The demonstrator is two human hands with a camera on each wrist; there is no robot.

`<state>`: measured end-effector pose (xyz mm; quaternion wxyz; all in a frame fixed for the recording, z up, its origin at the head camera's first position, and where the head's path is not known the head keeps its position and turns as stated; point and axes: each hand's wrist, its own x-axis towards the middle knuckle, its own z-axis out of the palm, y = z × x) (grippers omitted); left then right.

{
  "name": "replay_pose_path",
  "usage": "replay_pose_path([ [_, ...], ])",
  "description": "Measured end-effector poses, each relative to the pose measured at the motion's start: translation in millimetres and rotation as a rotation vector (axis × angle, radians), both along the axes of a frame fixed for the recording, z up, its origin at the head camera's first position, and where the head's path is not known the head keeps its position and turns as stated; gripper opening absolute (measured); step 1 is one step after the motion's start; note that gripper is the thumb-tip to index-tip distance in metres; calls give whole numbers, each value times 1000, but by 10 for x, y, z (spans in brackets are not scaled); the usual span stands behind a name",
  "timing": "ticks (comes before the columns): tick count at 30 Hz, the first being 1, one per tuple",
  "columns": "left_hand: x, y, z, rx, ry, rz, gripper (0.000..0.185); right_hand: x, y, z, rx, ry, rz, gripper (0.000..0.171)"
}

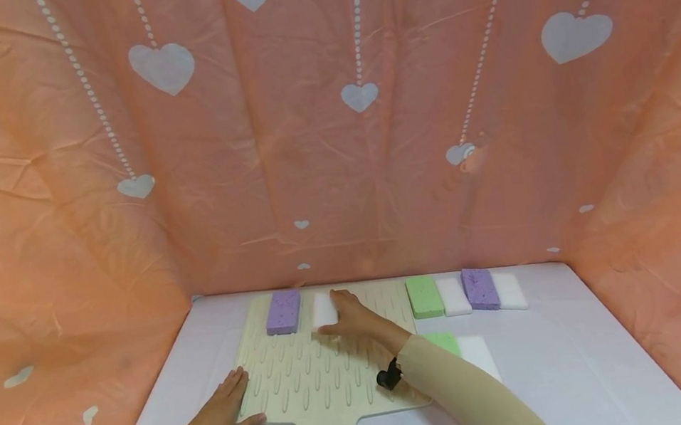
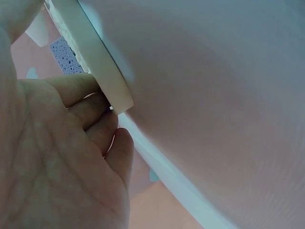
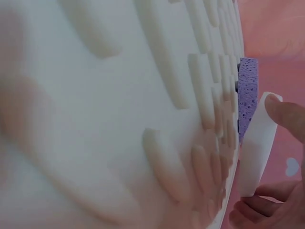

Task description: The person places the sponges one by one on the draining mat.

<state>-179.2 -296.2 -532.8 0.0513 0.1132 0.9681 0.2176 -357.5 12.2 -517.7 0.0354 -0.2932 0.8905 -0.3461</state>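
A cream board [image 1: 301, 379] with rows of raised ridges lies on the white table. My left hand [image 1: 213, 419] rests at its near left corner, fingers straight along the left edge and thumb by the front edge. Near the back of the board, my right hand [image 1: 354, 318] pinches a white sponge [image 1: 323, 311] between thumb and fingertips. In the right wrist view that white sponge [image 3: 257, 150] is tilted, with one end close to the board's surface. Left of it, a purple sponge [image 1: 283, 312] lies on the board's back part.
Right of the board, a back row holds a green sponge [image 1: 425, 296], a white one [image 1: 453, 296], a purple one [image 1: 480, 289] and another white one [image 1: 510, 290]. Nearer, a green sponge [image 1: 443, 344] and a white sponge [image 1: 479, 356] are partly hidden by my right sleeve. An orange heart-patterned curtain [image 1: 338, 191] surrounds the table.
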Motion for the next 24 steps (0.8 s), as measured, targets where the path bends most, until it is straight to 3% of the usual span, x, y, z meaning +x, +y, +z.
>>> replay_pose_path([
  [12, -4, -6, 5, -5, -12, 3, 105, -133, -162, -139, 7, -7, -11, 75],
  [24, 1, 12, 28, 9, -19, 3, 105, -132, -276, -123, -1, -21, -50, 88],
])
